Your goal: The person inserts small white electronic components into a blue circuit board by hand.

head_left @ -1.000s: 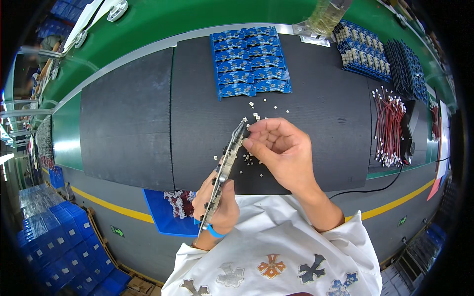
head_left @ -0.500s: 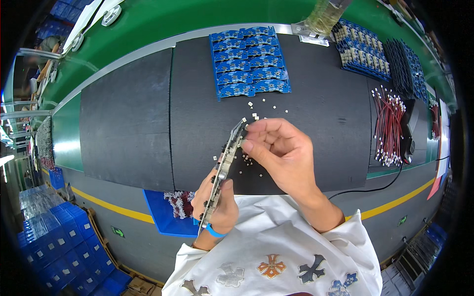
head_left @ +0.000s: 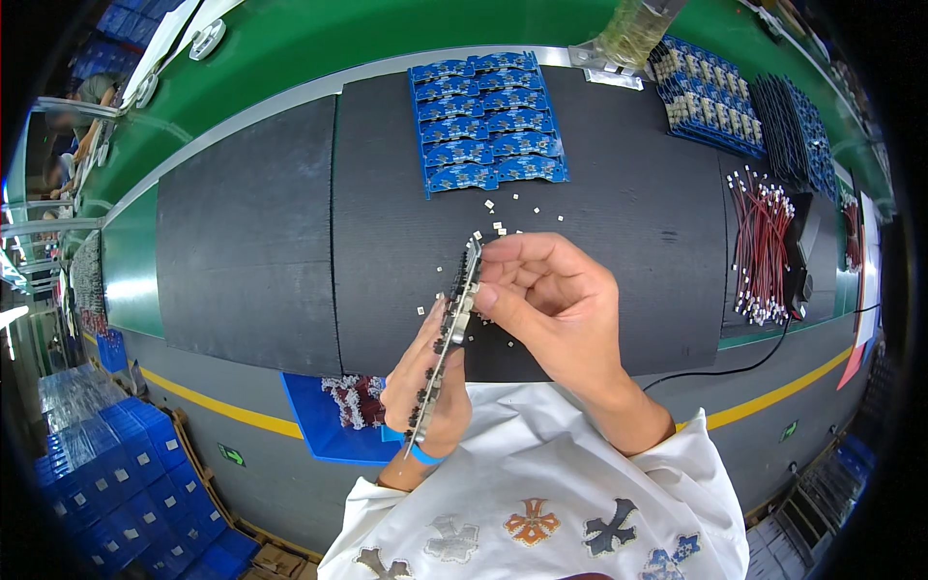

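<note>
A circuit board panel (head_left: 449,333) is held tilted on edge in front of me, nearly edge-on to the view. White connectors line one face and dark parts the other. My left hand (head_left: 411,382) grips its lower part, fingers stretched along the far-left side. My right hand (head_left: 565,300) is at the upper end, with the fingers curled and the thumb and index finger against the board by a white connector. Whether a small piece is pinched there cannot be seen. Behind the hands, small white pieces (head_left: 499,228) lie scattered on the black mat (head_left: 628,242).
A blue circuit board panel (head_left: 491,121) lies flat at the far middle. Stacked boards (head_left: 710,97) and a bundle of red-and-black wires (head_left: 761,246) are at the right. A blue bin (head_left: 333,443) with wired parts stands below the table edge at left. A black cable (head_left: 720,373) runs along the front edge.
The board panel has turned closer to edge-on and shifted slightly right, its dark parts showing more on the left side. Both hands have moved slightly right; the grip stays similar.
</note>
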`<action>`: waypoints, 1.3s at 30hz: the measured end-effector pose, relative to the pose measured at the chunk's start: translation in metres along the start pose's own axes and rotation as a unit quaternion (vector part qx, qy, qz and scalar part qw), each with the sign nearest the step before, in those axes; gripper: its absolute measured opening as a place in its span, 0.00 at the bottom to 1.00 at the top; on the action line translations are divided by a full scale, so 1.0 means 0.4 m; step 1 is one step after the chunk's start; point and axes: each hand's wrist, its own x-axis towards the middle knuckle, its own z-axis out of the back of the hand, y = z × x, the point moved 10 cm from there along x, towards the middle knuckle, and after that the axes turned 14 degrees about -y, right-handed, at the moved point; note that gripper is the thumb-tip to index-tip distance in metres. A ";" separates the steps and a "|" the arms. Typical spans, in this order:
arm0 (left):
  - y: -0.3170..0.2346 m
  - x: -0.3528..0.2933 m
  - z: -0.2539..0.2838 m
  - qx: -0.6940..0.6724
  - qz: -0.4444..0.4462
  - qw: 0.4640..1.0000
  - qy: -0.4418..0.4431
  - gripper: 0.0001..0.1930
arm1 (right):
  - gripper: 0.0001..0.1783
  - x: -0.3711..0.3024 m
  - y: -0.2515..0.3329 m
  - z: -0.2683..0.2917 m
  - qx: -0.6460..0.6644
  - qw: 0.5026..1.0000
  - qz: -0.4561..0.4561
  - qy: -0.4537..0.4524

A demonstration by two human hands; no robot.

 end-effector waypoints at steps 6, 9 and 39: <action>-0.009 -0.003 -0.007 0.004 -0.045 0.998 0.034 0.09 | 0.14 -0.002 0.003 0.006 -0.030 0.999 -0.010 -0.007; -0.017 0.004 -0.005 -0.001 -0.034 0.999 -0.008 0.08 | 0.14 -0.005 0.009 0.011 -0.044 0.999 0.020 -0.002; -0.004 0.009 -0.012 0.051 -0.070 0.996 0.011 0.07 | 0.14 0.009 0.028 0.001 0.020 0.999 -0.029 0.006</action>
